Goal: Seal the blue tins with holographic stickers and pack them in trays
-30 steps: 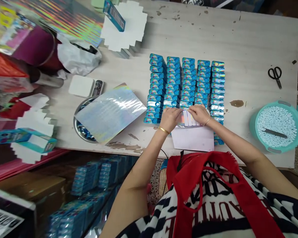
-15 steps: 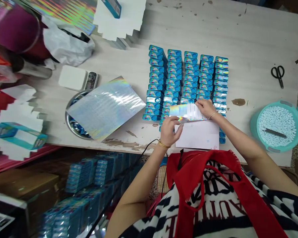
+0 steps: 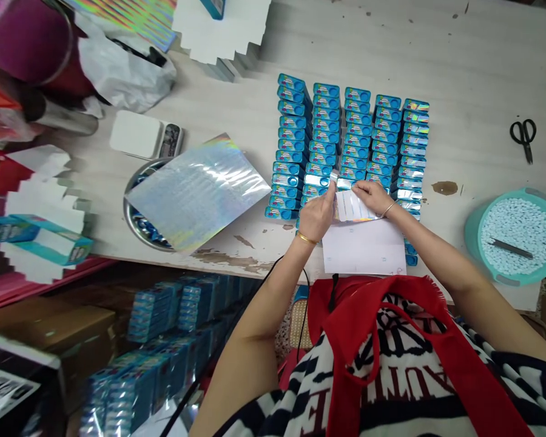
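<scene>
My right hand [image 3: 374, 197] pinches the upper right of a shiny holographic sticker sheet [image 3: 350, 207]. The sheet lies over a white paper sheet [image 3: 364, 249] with small marks on it, near the table's front edge. At the sheet's left side is my left hand [image 3: 317, 213], fingers closed together and pointing away from me. A small silvery sticker [image 3: 333, 175] shows at its fingertip. Just beyond both hands, blue printed boxes [image 3: 325, 115] stand in several rows, with shiny patches on some ends. My hands hide part of the nearer boxes.
To the left, a larger holographic sheet [image 3: 200, 194] covers part of a metal bowl [image 3: 134, 221], beside a white scale [image 3: 136, 136]. Black scissors [image 3: 523, 139] and a teal tub [image 3: 475, 243] of white pellets are at right. Stacked cartons [image 3: 227, 45] stand at the back.
My left hand has moved up and right from the sheet's lower left corner, and a small silvery sticker now shows at its fingertip. The right hand keeps hold of the sheet. The view has shifted slightly.
</scene>
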Tool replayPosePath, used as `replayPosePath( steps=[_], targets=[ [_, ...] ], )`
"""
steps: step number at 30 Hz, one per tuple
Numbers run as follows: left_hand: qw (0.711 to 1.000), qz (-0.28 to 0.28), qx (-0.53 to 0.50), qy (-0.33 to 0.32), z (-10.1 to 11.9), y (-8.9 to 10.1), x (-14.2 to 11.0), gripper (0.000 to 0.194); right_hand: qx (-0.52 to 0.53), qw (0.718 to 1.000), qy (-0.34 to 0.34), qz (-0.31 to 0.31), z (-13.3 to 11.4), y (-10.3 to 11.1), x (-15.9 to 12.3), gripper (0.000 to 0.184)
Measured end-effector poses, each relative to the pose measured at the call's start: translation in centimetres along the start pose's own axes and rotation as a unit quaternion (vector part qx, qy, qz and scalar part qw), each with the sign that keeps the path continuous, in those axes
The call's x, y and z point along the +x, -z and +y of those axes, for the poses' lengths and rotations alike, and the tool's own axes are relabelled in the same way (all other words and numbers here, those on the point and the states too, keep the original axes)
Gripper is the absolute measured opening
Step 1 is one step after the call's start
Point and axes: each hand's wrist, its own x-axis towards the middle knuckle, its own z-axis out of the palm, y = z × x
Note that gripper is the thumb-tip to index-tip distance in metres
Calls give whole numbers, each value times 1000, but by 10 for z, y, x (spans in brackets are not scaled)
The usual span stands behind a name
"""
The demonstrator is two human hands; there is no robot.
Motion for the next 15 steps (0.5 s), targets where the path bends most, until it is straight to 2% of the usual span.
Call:
replayPosePath(
  steps=[4, 8, 11, 15],
  targets=[
    [999, 15, -14, -41, -3, 2, -16, 50, 10, 1000, -11, -4, 2, -2, 10, 38],
    [998, 58, -14, -21, -6, 15, -25, 52, -37, 999, -6, -7, 0, -1, 16, 40],
    [996, 81, -30, -6, -5, 26, -13, 60, -63, 998, 26, -13, -6, 3, 15, 39],
    [1000, 24, -13, -14, 1, 29, 13, 62, -61, 997, 54, -14, -13, 10, 9, 35]
  ],
)
